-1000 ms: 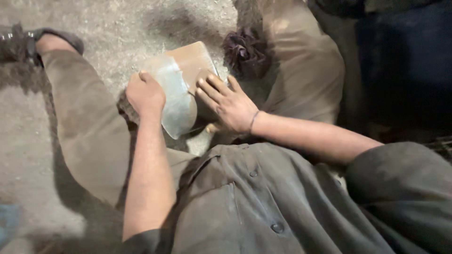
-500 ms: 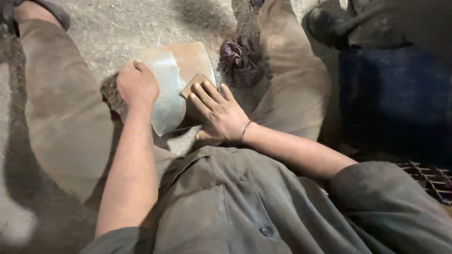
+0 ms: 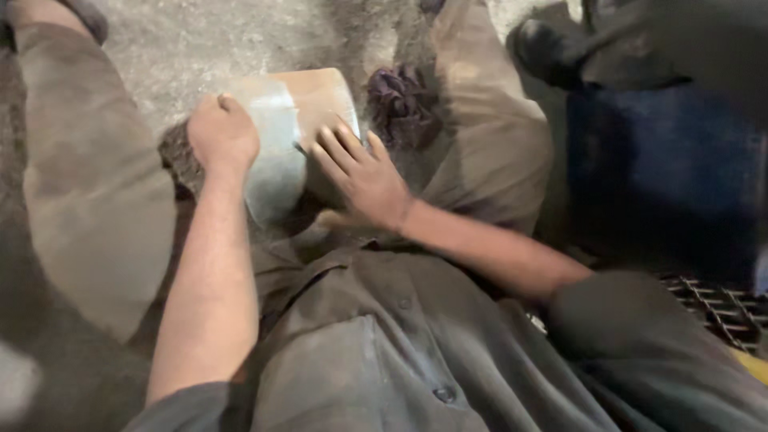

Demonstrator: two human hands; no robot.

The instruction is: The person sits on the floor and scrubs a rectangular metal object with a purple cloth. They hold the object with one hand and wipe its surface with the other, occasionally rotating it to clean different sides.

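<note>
The view is blurred; fine detail cannot be read.

Left hand [image 3: 222, 134]: closed into a loose fist, knuckles up, pressed on the left upper part of the curved metal sheet [image 3: 276, 152]. Whether the fingers grip the sheet edge or only bear down on it cannot be told.

Curved metal sheet: lies between the two hands, on the ground between the person's legs. Its left portion is pale grey and shiny; its right, upper portion is dull brown. The lower end curves down toward the person's shirt [image 3: 360, 344].

Right hand [image 3: 360, 178]: open, fingers spread and extended, palm down, resting flat on the right side of the sheet. It clamps nothing. The two hands are apart, with the shiny strip of sheet showing between them.

Just right of the right hand, beyond its fingertips, a dark crumpled cloth [image 3: 400, 100] lies against the person's trouser leg [image 3: 488, 136].

Further right, well apart from both hands, a dark shoe [image 3: 548, 52] sits above a blue surface [image 3: 664, 168].
</note>
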